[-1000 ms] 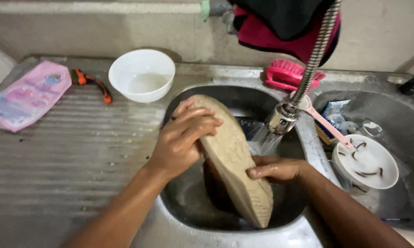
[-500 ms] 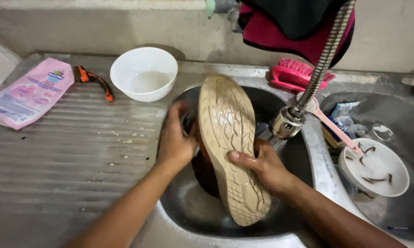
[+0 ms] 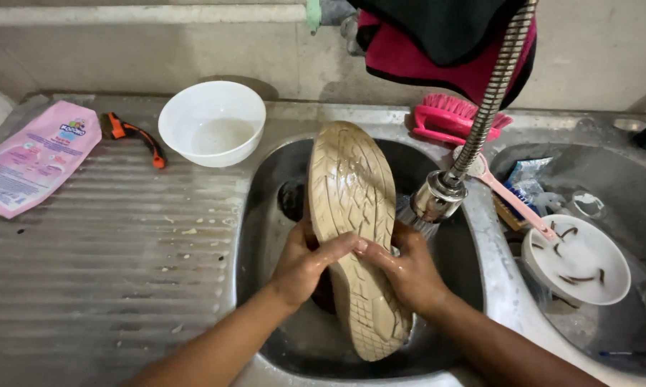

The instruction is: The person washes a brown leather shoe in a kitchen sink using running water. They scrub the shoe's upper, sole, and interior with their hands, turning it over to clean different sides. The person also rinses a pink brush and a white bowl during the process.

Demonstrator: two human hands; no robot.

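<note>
Between the two hands, over the left sink basin, a shoe is held sole-up, its tan ridged sole wet and facing the camera. Its long axis runs away from the person and slightly leftward: one end points toward the back wall, the other comes down near the front rim of the sink. The left hand clamps the shoe's left edge about midway along, fingers curled over onto the sole; the right hand grips the right edge opposite, fingertips also resting on the sole. Both hands are equally close, meeting near the shoe's middle. Just beyond the right hand, the tap head on its coiled metal hose hangs beside the shoe's right edge. Farther out to the left, a white bowl sits on the ribbed draining board, with a pink packet well apart from it.
</note>
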